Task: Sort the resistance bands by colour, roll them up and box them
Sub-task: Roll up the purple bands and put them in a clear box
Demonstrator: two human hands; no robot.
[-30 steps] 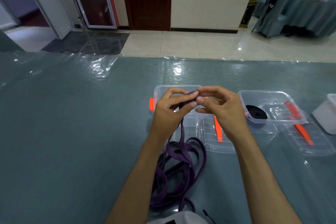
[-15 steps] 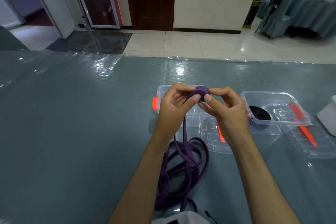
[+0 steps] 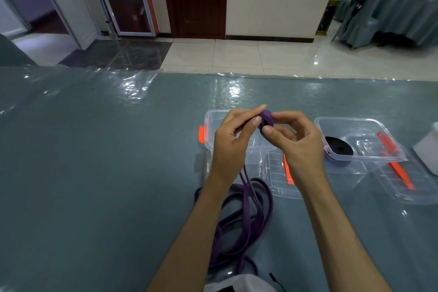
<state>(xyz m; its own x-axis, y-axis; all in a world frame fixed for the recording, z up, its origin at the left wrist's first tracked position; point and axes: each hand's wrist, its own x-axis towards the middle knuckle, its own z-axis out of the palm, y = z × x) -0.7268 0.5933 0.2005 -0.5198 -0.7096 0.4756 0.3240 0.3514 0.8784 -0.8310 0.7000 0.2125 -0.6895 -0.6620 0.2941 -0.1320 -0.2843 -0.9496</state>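
Since a second ago your hands have turned the purple roll [image 3: 266,119] another wrap, so rolling is barely begun. Your left hand [image 3: 233,140] and right hand [image 3: 295,142] pinch it together above the clear box [image 3: 208,117]; its tail runs toward you onto the counter [image 3: 94,173].

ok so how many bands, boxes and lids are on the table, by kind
purple band, part rolled, pinched by left hand and right hand: 1
black band, rolled, in the right box: 1
clear boxes: 2
clear lids: 2
total: 6
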